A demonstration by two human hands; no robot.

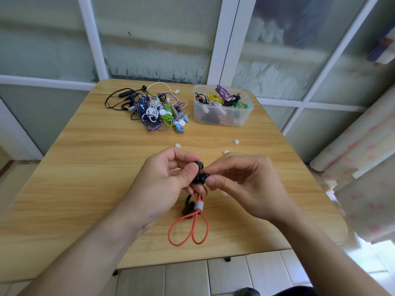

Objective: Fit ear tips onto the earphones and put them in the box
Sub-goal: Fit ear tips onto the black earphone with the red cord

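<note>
Light wood-grain table (89,171), rounded corners, standing on pale tiled floor (230,276). Far centre: tangled heap of earphones (154,110), cables black, purple, white, green, blue. Just right of heap, apart from it: clear plastic box (223,106), open top, more earphones inside. Mid-table, loose white ear tips: one (177,145) nr centre, another (236,142) further right, third (226,152) at a fingertip, partly hidden. Nr front edge: red cable loops (189,230), touching the top or not: can't tell.
</note>
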